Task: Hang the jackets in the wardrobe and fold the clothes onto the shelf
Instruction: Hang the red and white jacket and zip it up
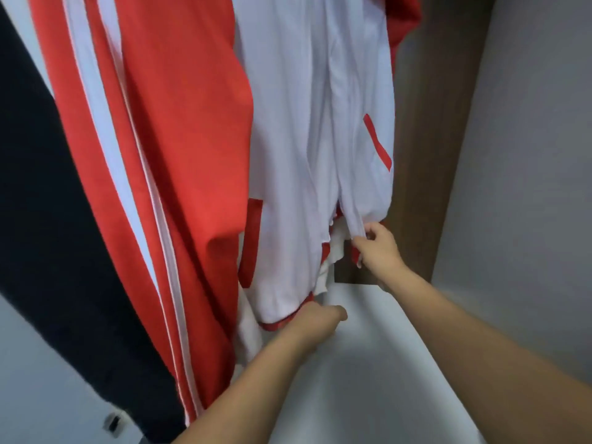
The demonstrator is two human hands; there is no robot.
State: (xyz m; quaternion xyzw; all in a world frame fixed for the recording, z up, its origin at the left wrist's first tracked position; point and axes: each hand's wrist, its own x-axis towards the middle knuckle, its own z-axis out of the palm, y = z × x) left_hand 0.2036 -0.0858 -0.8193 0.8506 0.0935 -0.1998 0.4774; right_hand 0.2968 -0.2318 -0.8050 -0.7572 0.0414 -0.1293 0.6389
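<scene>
Both hands grip the hem of the hanging red-and-white jacket (288, 155): the left hand (315, 318) at its lower edge, the right hand (378, 245) pinching the front opening.

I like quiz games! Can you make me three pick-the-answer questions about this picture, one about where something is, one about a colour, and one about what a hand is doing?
1. Where is the dark garment?
A. left of the red and white jacket
B. right of it
C. on the floor

2. What colour is the trim on the pocket of the red and white jacket?
A. blue
B. red
C. green

3. What is the right hand doing?
A. hanging free
B. pressing flat on the wall
C. pinching the jacket's bottom edge

Answers:
1 A, it hangs at the picture's left edge.
2 B, a red strip lines the slanted pocket.
3 C, its fingers close on the white cloth; the left hand grips the hem too.
</scene>
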